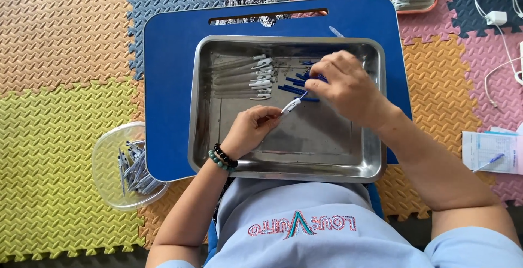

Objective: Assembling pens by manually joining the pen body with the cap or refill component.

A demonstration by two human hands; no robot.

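One white pen barrel (290, 106) (blue-tipped), slightly tilted.

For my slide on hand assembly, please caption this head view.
Left hand holds a white pen barrel while the right hand meets its blue end, above a steel tray of pen parts.

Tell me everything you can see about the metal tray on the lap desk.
The metal tray is a shallow rectangular pan of shiny steel with rounded corners and a rolled rim, scuffed on its floor. It sits flat on a blue lap desk, long side across. Inside, white pen barrels lie in a row at the upper left, and loose blue pen parts lie near the middle top. The left hand and right hand work above it, holding a white pen piece.
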